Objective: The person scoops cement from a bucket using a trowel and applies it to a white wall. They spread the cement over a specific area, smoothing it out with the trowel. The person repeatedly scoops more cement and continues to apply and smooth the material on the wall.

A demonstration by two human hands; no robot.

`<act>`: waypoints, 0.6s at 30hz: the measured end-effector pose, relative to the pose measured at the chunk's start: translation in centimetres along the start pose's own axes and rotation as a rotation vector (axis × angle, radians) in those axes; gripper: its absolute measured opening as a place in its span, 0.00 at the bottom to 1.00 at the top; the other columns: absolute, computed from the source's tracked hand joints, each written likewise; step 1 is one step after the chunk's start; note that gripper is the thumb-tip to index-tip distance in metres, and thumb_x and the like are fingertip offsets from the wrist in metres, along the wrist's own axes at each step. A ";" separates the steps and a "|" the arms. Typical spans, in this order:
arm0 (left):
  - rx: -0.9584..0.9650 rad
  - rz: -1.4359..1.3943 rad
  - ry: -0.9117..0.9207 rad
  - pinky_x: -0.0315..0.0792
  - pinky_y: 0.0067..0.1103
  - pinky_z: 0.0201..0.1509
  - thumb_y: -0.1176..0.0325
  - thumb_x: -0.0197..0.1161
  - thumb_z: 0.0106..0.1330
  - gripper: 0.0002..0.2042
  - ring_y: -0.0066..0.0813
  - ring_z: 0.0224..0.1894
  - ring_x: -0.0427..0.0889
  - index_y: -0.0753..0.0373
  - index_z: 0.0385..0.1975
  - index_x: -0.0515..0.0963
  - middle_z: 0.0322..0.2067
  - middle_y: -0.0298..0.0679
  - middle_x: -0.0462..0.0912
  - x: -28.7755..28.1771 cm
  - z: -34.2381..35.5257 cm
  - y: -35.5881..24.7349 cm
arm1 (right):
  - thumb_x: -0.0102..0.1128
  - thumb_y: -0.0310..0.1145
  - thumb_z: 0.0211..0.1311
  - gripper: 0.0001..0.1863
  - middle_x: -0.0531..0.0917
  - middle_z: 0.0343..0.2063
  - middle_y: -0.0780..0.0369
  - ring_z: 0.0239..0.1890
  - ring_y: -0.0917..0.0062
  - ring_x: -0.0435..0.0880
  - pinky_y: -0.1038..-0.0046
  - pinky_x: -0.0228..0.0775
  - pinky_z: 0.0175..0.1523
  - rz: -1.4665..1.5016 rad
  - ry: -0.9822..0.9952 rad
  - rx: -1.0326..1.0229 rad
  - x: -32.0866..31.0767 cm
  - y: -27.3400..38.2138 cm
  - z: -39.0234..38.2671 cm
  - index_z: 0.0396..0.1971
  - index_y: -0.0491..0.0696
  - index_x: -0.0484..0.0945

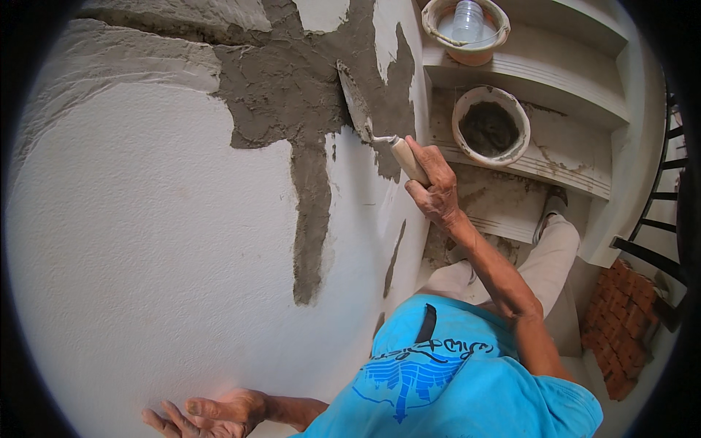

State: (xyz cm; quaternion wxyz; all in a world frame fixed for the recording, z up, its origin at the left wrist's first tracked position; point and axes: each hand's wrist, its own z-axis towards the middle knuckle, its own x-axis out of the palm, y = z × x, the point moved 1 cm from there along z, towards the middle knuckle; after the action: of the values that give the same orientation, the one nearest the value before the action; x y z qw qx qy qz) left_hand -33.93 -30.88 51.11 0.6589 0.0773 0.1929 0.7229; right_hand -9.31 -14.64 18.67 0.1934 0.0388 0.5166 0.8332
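My right hand (436,184) is wrapped round the wooden handle of a trowel (355,102). The trowel's blade lies against a patch of wet grey mortar (281,91) on the white wall (168,219). From that patch a strip of mortar runs down the wall, and an open crack shows at its upper left. Low on the left, my left hand (212,416) is held near the wall with its fingers apart and nothing in it. Whether it touches the wall I cannot tell.
A bucket of grey mortar (491,125) stands on the stairs (562,157) to the right. Higher up is another bucket (472,52) with a clear plastic bottle (468,22) in it. A black railing (661,197) and a stack of red bricks (621,325) are at far right.
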 end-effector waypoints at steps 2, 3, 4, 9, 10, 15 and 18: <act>-0.002 -0.003 0.010 0.77 0.54 0.61 0.58 0.61 0.73 0.25 0.60 0.70 0.69 0.80 0.55 0.73 0.63 0.67 0.69 0.1 0.1 -0.1 | 0.62 0.19 0.41 0.43 0.79 0.41 0.56 0.41 0.62 0.82 0.63 0.78 0.48 -0.007 0.030 0.019 -0.2 -0.3 -0.6 0.68 0.49 0.73; -0.004 0.004 0.015 0.77 0.54 0.61 0.58 0.61 0.73 0.25 0.60 0.70 0.69 0.80 0.55 0.73 0.63 0.67 0.69 0.3 -0.8 0.5 | 0.62 0.19 0.41 0.43 0.79 0.41 0.56 0.40 0.62 0.82 0.64 0.78 0.47 -0.002 0.051 0.017 -0.1 -0.2 -1.0 0.67 0.49 0.74; -0.001 0.010 0.019 0.77 0.55 0.61 0.59 0.61 0.73 0.25 0.60 0.69 0.69 0.79 0.54 0.74 0.63 0.67 0.69 0.3 -1.0 0.6 | 0.62 0.19 0.41 0.43 0.79 0.41 0.57 0.40 0.63 0.83 0.64 0.78 0.47 0.002 0.070 0.014 0.0 0.1 -1.5 0.67 0.50 0.74; 0.027 0.016 0.021 0.76 0.56 0.61 0.60 0.60 0.74 0.21 0.59 0.69 0.70 0.76 0.51 0.75 0.62 0.66 0.70 0.2 -1.3 0.8 | 0.61 0.18 0.40 0.43 0.79 0.40 0.58 0.39 0.64 0.83 0.65 0.79 0.46 0.006 0.054 0.040 -1.0 0.3 -3.1 0.66 0.50 0.76; 0.033 0.018 0.021 0.76 0.56 0.61 0.61 0.60 0.74 0.20 0.59 0.69 0.70 0.76 0.51 0.76 0.62 0.66 0.71 0.2 -1.3 0.9 | 0.61 0.18 0.40 0.43 0.79 0.40 0.58 0.39 0.64 0.83 0.65 0.79 0.46 0.001 0.036 0.044 -0.9 0.1 -3.2 0.66 0.50 0.76; 0.062 0.025 0.025 0.75 0.57 0.62 0.62 0.59 0.75 0.16 0.58 0.68 0.72 0.73 0.48 0.78 0.61 0.65 0.72 0.1 -1.6 1.4 | 0.62 0.17 0.39 0.44 0.79 0.40 0.58 0.41 0.64 0.83 0.65 0.79 0.46 -0.047 -0.019 0.048 -0.4 -0.7 -2.8 0.67 0.51 0.75; 0.081 0.031 0.026 0.75 0.58 0.62 0.63 0.59 0.75 0.15 0.58 0.68 0.72 0.72 0.46 0.79 0.61 0.64 0.73 0.1 -1.7 1.7 | 0.64 0.18 0.40 0.44 0.79 0.41 0.59 0.41 0.65 0.83 0.64 0.80 0.46 -0.056 -0.014 0.030 0.4 -0.7 -2.7 0.67 0.52 0.74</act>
State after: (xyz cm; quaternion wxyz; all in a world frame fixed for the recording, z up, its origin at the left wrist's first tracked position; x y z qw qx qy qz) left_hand -36.17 -31.21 50.18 0.6413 0.0974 0.2294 0.7257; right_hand -10.18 -16.51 16.72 0.2197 0.0330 0.5284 0.8194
